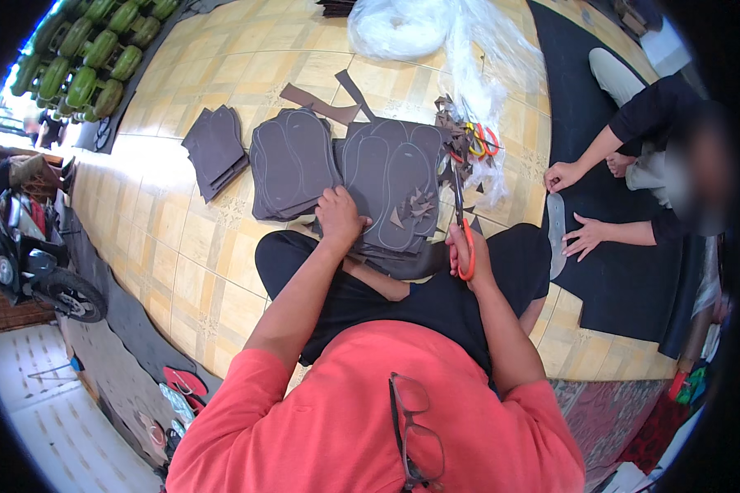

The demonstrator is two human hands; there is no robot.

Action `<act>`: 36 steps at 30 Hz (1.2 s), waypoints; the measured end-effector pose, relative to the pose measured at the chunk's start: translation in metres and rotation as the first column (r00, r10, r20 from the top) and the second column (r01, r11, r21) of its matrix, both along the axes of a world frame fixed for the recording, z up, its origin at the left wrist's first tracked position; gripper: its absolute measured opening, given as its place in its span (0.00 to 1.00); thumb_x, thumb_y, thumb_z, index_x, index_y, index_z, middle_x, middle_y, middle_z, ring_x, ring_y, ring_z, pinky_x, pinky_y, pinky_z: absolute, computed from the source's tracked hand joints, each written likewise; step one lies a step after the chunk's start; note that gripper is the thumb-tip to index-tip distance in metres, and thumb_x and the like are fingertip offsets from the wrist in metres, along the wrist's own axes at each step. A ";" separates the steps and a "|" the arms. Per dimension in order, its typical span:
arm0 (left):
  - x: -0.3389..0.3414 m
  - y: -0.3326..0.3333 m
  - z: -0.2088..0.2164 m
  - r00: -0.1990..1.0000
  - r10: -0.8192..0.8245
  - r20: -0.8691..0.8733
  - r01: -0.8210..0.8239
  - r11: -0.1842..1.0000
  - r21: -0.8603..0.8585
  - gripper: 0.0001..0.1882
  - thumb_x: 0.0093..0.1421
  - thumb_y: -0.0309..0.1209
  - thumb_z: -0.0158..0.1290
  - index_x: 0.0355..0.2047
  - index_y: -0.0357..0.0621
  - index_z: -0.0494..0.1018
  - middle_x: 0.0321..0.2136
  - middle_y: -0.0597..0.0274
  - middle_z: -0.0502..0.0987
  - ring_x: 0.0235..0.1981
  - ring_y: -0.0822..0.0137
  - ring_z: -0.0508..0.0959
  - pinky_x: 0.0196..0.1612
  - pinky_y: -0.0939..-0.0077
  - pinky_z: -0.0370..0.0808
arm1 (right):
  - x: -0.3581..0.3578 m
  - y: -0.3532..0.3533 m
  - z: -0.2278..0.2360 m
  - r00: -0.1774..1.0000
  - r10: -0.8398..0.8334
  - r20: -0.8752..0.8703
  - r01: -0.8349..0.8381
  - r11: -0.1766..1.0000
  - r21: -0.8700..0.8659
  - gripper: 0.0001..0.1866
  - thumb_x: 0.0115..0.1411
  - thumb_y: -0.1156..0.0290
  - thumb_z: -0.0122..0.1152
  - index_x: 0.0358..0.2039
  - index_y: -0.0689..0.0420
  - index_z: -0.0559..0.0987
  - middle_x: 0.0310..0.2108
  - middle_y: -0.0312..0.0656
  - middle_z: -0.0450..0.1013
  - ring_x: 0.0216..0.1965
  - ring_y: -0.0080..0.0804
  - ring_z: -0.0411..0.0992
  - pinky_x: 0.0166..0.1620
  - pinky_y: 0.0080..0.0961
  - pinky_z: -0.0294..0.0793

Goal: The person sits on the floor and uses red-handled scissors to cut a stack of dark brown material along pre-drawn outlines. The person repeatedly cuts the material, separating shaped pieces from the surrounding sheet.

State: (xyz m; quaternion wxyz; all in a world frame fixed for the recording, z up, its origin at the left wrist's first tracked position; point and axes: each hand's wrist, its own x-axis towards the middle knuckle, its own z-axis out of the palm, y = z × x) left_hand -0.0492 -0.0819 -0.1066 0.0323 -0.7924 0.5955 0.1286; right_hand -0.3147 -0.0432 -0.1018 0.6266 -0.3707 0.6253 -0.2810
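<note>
Two piles of dark brown sheets lie before me on the floor, their top sheets marked with pale sole-shaped outlines: a left pile [292, 160] and a right pile [390, 164]. My left hand [341, 218] rests at the near edges where the piles meet, fingers on the left one and thumb stretched toward the right one. Scissors with orange handles [470, 251] are gripped in my right hand [479, 261], beside the right pile. Their dark blades point away from me. Small triangular offcuts [417, 205] lie on the right pile.
A smaller brown stack [217, 152] sits farther left. Beyond the piles are long scrap strips [325, 105] and clear plastic [403, 29]. More scissors [483, 140] lie among scraps. On the right, a co-worker's hands [582, 237] touch a clear sole-shaped template [557, 234] on black sheet material [625, 279].
</note>
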 end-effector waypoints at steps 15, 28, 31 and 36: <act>0.041 -0.017 0.048 0.595 0.033 -0.803 -0.105 0.994 -0.037 0.16 0.57 0.25 0.57 0.46 0.33 0.73 0.32 0.59 0.78 0.33 0.71 0.76 0.37 0.73 0.73 | 0.001 0.000 0.001 1.000 -0.027 -0.016 0.027 1.000 0.010 0.28 0.63 0.46 0.55 0.28 0.64 0.74 0.14 0.35 0.62 0.10 0.22 0.63 0.13 0.21 0.65; 0.045 0.030 0.100 -0.190 -0.029 -0.981 -0.491 0.868 0.070 0.26 0.55 0.17 0.55 0.54 0.36 0.64 0.47 0.52 0.73 0.47 0.56 0.78 0.49 0.60 0.79 | 0.031 0.008 0.030 0.997 0.021 -0.079 -0.041 0.966 -0.257 0.21 0.65 0.51 0.56 0.26 0.57 0.71 0.15 0.32 0.64 0.13 0.19 0.65 0.17 0.19 0.66; 0.043 0.038 0.092 -0.226 -0.024 -0.974 -0.499 0.861 0.095 0.25 0.55 0.17 0.55 0.54 0.35 0.65 0.47 0.51 0.74 0.47 0.56 0.77 0.49 0.59 0.79 | 0.043 0.000 0.034 0.973 0.085 -0.214 -0.182 0.853 -0.489 0.20 0.68 0.53 0.51 0.32 0.59 0.73 0.18 0.33 0.65 0.18 0.21 0.68 0.23 0.20 0.70; 0.040 0.049 0.100 -0.253 -0.030 -0.967 -0.472 0.876 0.096 0.23 0.56 0.18 0.55 0.53 0.35 0.66 0.46 0.52 0.75 0.47 0.57 0.78 0.50 0.60 0.78 | 0.055 -0.008 0.056 0.981 0.144 -0.131 -0.190 0.855 -0.483 0.23 0.70 0.52 0.45 0.39 0.62 0.74 0.21 0.35 0.67 0.21 0.22 0.70 0.27 0.20 0.71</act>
